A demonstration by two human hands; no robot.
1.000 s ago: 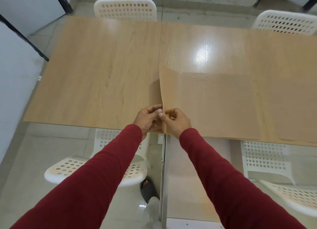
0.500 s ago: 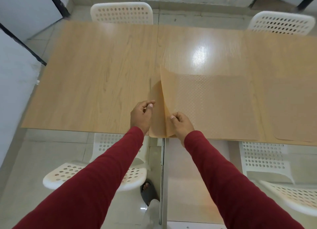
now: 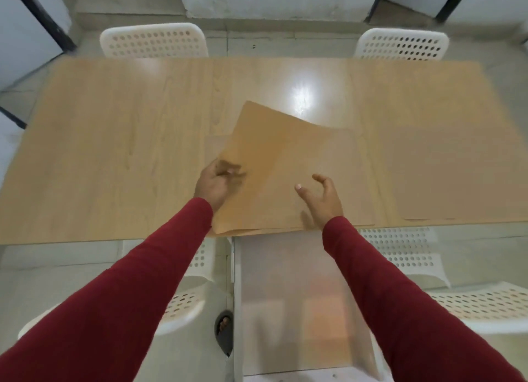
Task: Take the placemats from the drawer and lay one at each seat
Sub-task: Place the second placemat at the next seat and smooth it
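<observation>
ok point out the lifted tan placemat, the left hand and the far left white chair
lifted tan placemat [image 3: 274,153]: head view, middle of its raised sheet
left hand [image 3: 214,184]: head view, back of the hand
far left white perforated chair [image 3: 154,43]: head view, backrest centre

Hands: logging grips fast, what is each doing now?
Left hand: holding the lifted mat by its edge.
Right hand: open, holding nothing.

Person, seen from above: both arms were covered in long, plain dark-red sleeves, the left sleeve [image 3: 120,298] filling the lower left of the frame, the right sleeve [image 3: 400,298] the lower right. The fabric looked smooth and close-fitting, without pattern or visible markings, each cuff ending at the wrist. The left hand [image 3: 214,183] and the right hand [image 3: 321,198] were bare, ungloved.
</observation>
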